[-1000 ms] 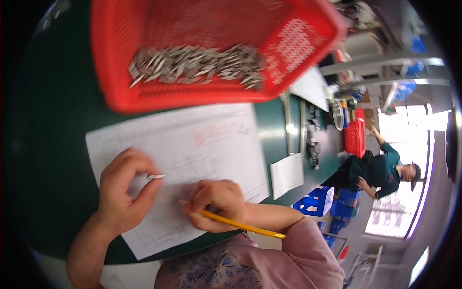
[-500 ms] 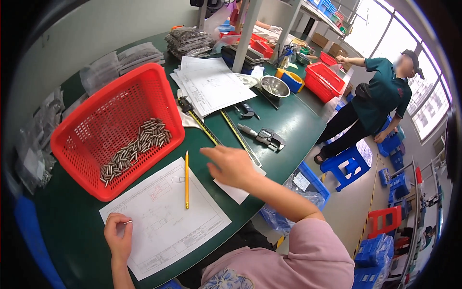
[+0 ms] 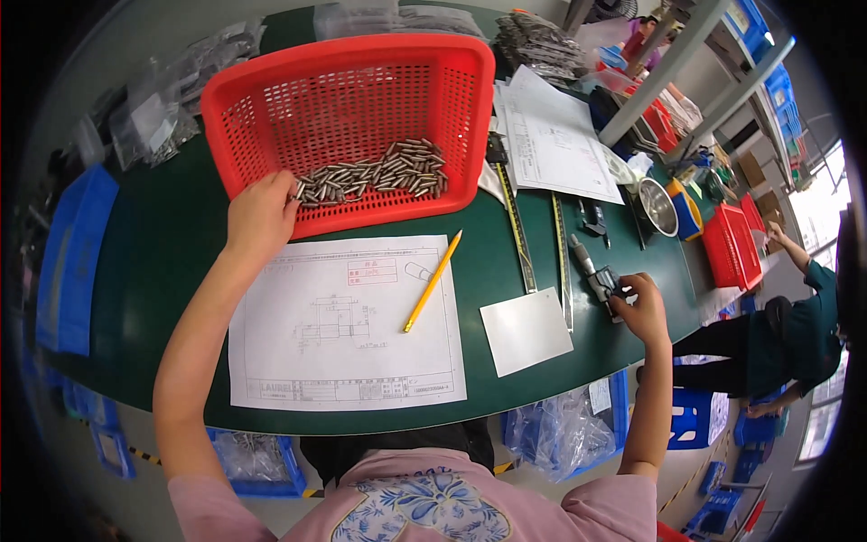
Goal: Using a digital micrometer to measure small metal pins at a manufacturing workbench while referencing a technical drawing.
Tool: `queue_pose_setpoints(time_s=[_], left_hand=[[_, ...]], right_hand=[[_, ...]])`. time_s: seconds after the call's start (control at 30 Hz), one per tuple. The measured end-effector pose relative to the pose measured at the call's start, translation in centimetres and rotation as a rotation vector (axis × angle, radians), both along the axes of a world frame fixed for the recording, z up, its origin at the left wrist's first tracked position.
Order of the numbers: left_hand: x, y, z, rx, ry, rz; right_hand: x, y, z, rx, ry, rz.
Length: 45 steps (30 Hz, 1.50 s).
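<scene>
Now the left hand (image 3: 260, 210) lies over the front rim of the red basket (image 3: 271, 90), with its fingers bent down on the near end of the small metal pins (image 3: 379, 173). Whether a pin is already pinched between the fingers I cannot tell. The pins are short, shiny steel cylinders, heaped in a loose row along the front of the perforated plastic floor of the basket.

Away on the other side, the right hand (image 3: 643, 307) is closed around the dark body of a digital caliper (image 3: 598, 275), which rests on the green table (image 3: 163, 271) near its edge.

Between the two hands lie a white drawing sheet (image 3: 348, 325) with thin printed lines, a yellow pencil (image 3: 433, 280) placed slanted across its upper corner, a blank white card (image 3: 526, 330) and a long steel ruler (image 3: 517, 230).

In my judgement, a smooth round pin can easily slip from the fingertips and roll over the paper to the table edge. The caliper is also close to that edge, so a loose grip could let it fall. Farther away there are a metal bowl (image 3: 657, 206), more paper sheets (image 3: 551, 135) and a second red basket (image 3: 730, 244).
</scene>
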<state>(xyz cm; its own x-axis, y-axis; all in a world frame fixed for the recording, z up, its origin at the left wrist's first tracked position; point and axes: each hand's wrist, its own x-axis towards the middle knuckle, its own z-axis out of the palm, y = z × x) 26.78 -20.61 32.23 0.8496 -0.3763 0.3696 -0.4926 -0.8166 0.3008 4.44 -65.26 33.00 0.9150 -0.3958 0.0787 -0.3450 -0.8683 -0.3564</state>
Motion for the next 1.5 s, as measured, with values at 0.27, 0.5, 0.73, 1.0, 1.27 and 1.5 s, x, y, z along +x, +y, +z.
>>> queue_pose_setpoints(time_s=[0.27,0.5,0.73,1.0,1.27,1.5], left_hand=[[2.8,-2.0,-1.3,0.255,-0.259,0.022],[4.5,-6.5,-2.2,-0.009,-0.154,-0.164],[5.9,-7.3,-2.6,0.152,-0.213,-0.177],[5.3,-6.9,-2.7,-0.047,-0.175,-0.207],[6.1,-8.4,-2.4,0.031,-0.295,-0.265],[2.0,-6.9,-0.3,-0.436,-0.004,-0.26]], right_hand=[[-0.4,1.6,2.7,-0.238,-0.023,-0.062],[-0.3,3.3,2.2,-0.214,0.023,-0.004],[0.4,4.6,1.4,-0.154,0.01,0.025],[2.2,4.4,0.6,-0.096,0.026,-0.184],[0.8,4.3,4.5,0.552,-0.273,-0.194],[3.8,9.9,5.4,1.945,-0.25,0.308]])
